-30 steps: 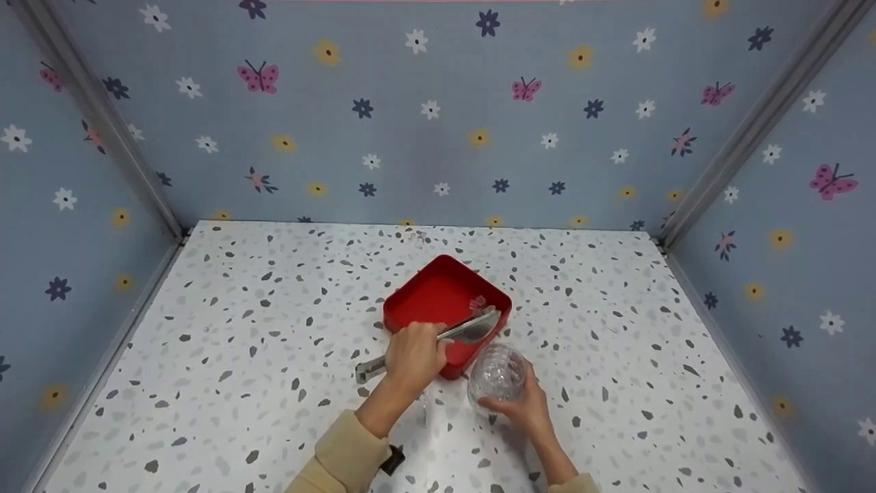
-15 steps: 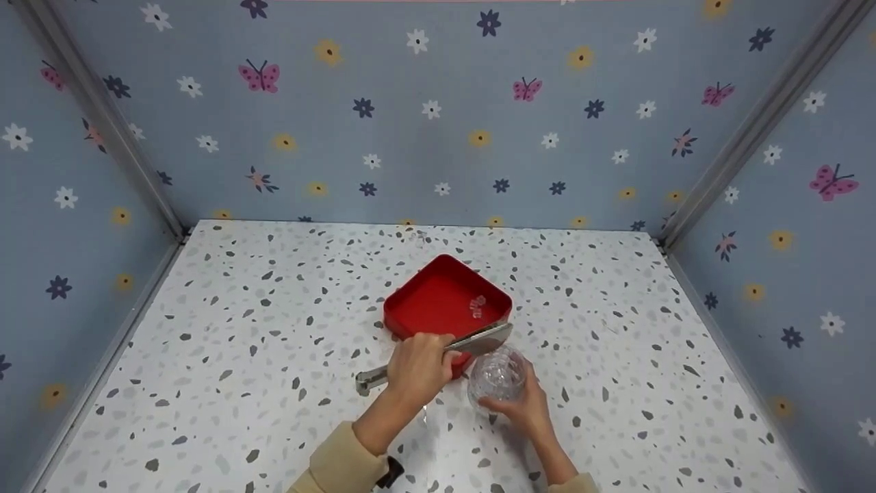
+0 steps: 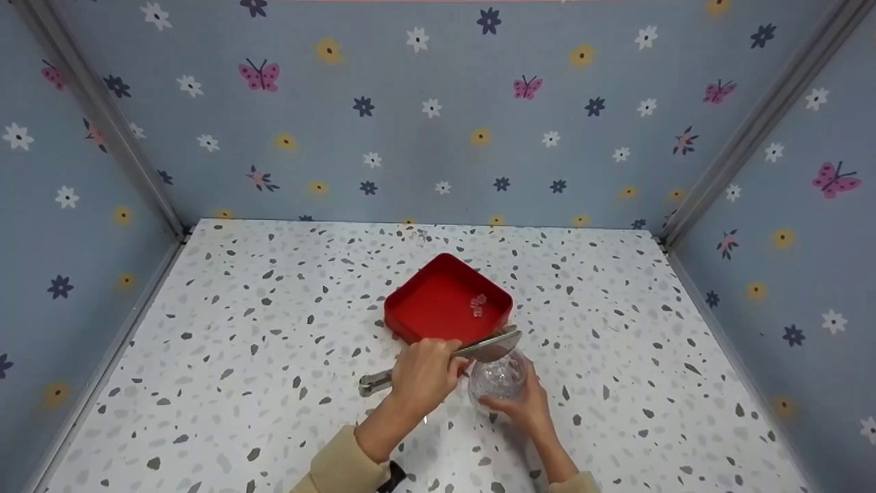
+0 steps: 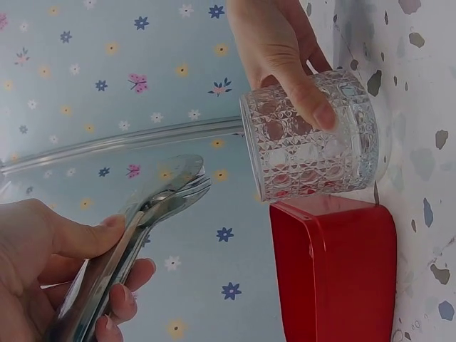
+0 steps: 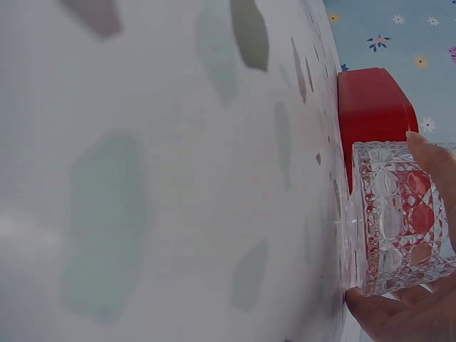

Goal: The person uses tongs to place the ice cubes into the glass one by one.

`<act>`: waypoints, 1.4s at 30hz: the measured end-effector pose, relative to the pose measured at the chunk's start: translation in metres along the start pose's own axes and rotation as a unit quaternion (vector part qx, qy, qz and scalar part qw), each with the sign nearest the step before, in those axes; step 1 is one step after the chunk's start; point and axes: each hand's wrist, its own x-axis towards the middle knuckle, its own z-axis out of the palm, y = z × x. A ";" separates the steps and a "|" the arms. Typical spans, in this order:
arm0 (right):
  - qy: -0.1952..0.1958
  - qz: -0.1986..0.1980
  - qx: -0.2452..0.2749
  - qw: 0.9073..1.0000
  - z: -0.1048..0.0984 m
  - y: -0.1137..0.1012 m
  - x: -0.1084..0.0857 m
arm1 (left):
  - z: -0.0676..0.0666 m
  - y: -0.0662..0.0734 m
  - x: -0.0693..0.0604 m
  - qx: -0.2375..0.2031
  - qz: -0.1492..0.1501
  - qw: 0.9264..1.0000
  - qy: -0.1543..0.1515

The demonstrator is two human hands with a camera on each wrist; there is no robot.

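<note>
My left hand (image 3: 426, 375) grips a pair of metal serving tongs (image 4: 107, 278), its fingers and thumb wrapped around the arms. The tongs have a spoon-shaped end and a fork-shaped end, held close together; whether anything is between them I cannot tell. Their tip is above the rim of a clear cut-glass tumbler (image 3: 496, 383), which stands upright on the table. My right hand (image 3: 523, 404) holds the tumbler around its side, thumb in front. Behind it, touching or nearly so, is a red tray (image 3: 405, 291) with several small clear pieces (image 3: 478, 305) in its right corner.
The speckled white table (image 3: 274, 342) ends at a blue patterned wall (image 3: 438, 123) behind, with more wall panels left and right. A dark object (image 3: 391, 476), partly hidden, shows by the left sleeve.
The tongs in my left hand have moved right and nearer, from over the tray to above the tumbler. My right hand and the tumbler stay in place.
</note>
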 end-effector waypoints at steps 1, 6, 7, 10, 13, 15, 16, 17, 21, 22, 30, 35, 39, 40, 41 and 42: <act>0.001 -0.006 0.002 1.000 0.000 0.000 0.000 | 0.000 0.001 0.000 0.000 0.003 1.000 0.003; 0.001 -0.026 0.009 1.000 -0.001 0.000 0.000 | 0.000 0.002 -0.002 0.006 0.018 1.000 0.024; 0.001 -0.029 0.010 1.000 -0.001 0.000 0.000 | 0.000 0.002 -0.002 0.008 0.020 0.999 0.025; 0.003 -0.024 0.006 1.000 -0.001 0.001 0.000 | 0.000 0.002 -0.003 0.011 0.023 0.999 0.025; 0.004 -0.024 0.005 1.000 -0.001 0.001 0.000 | 0.000 0.002 -0.003 0.006 0.024 0.999 0.023; 0.004 -0.019 0.006 1.000 -0.001 0.000 -0.001 | 0.001 0.003 -0.003 -0.001 0.024 0.999 0.021; 0.004 -0.018 0.007 1.000 -0.001 0.000 -0.001 | 0.001 0.002 -0.004 -0.007 0.024 1.000 0.019; 0.003 -0.016 0.008 1.000 -0.001 0.000 -0.001 | 0.001 0.002 -0.004 -0.012 0.024 0.999 0.018; -0.001 -0.007 0.011 1.000 -0.001 0.000 -0.002 | 0.002 0.001 -0.005 -0.026 0.021 0.999 0.015; -0.002 -0.006 0.011 1.000 -0.001 0.000 -0.002 | 0.002 0.001 -0.005 -0.029 0.021 0.999 0.016; -0.003 -0.007 0.016 1.000 -0.001 0.000 -0.002 | 0.002 -0.001 -0.004 -0.037 0.007 0.999 0.018; -0.003 -0.018 0.002 1.000 -0.002 0.000 -0.001 | 0.002 -0.004 -0.003 -0.042 -0.004 0.999 0.023; -0.003 -0.019 -0.008 1.000 -0.002 -0.001 0.000 | 0.005 -0.010 0.000 -0.031 -0.010 0.999 0.031; -0.002 -0.018 -0.009 1.000 -0.002 -0.001 0.000 | 0.005 -0.011 0.001 -0.028 -0.011 0.999 0.036; 0.000 -0.018 -0.009 1.000 -0.002 -0.001 0.000 | 0.006 -0.013 0.002 -0.024 -0.012 0.999 0.041; 0.001 -0.018 -0.009 1.000 -0.002 -0.001 0.000 | 0.006 -0.014 0.003 -0.020 -0.012 0.999 0.047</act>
